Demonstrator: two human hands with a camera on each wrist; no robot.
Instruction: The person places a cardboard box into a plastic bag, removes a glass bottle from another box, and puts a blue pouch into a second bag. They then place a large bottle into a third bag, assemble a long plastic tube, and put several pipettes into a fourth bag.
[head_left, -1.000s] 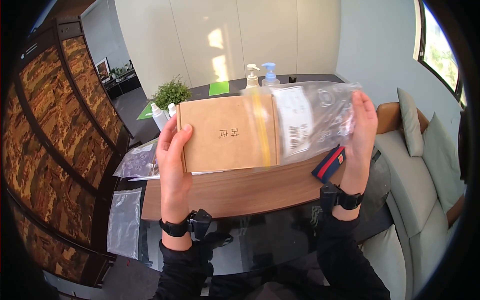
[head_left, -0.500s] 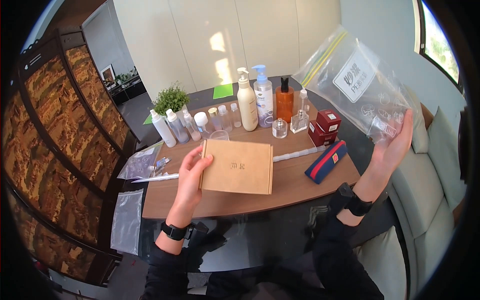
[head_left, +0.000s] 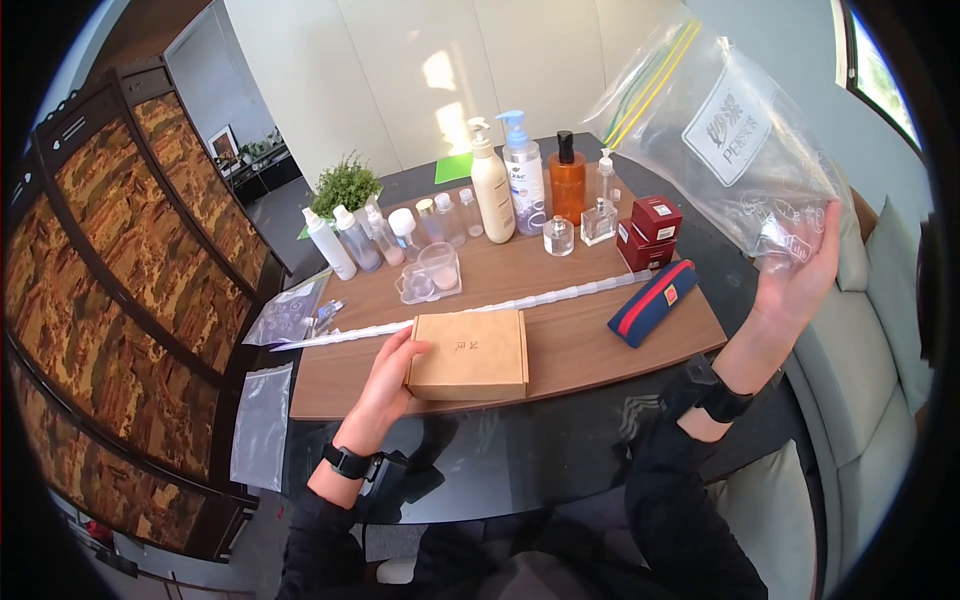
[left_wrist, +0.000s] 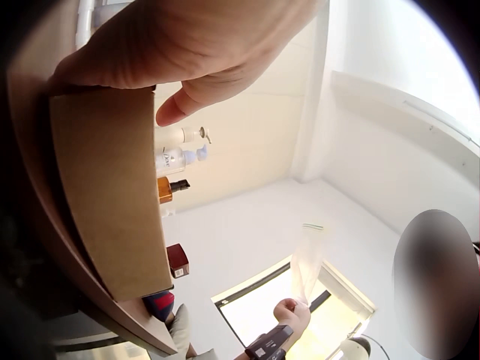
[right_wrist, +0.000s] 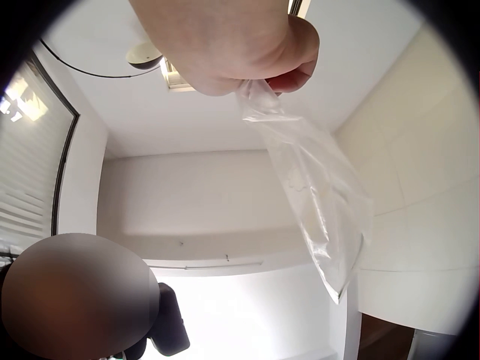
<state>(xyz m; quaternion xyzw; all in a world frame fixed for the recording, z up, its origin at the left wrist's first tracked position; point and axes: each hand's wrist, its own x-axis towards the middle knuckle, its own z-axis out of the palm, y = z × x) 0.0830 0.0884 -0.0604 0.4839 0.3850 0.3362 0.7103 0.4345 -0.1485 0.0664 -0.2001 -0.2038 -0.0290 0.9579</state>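
Note:
My left hand [head_left: 384, 386] grips the left end of a brown cardboard box [head_left: 468, 366] with small dark printing on its lid. The box is low at the front edge of the wooden board [head_left: 600, 375], lid up. In the left wrist view its long plain side [left_wrist: 112, 195] faces the camera, with the fingers over one end. Raised at the right, my right hand [head_left: 797, 285] pinches a clear zip bag [head_left: 735, 125] by its bottom corner. The bag has a yellow-striped seal and a white label, and looks flat and empty in the right wrist view.
Behind the box runs a long white strip [head_left: 560, 298]. Several bottles, including a cream pump bottle [head_left: 491, 195], line the back. A clear plastic case [head_left: 432, 275], dark red boxes [head_left: 655, 220] and a navy pouch [head_left: 652, 303] lie nearer. Another clear bag [head_left: 262, 425] hangs over the left edge.
The bag has come off the box and swung up to the right in my right hand. My left hand has lowered the box toward the front of the board.

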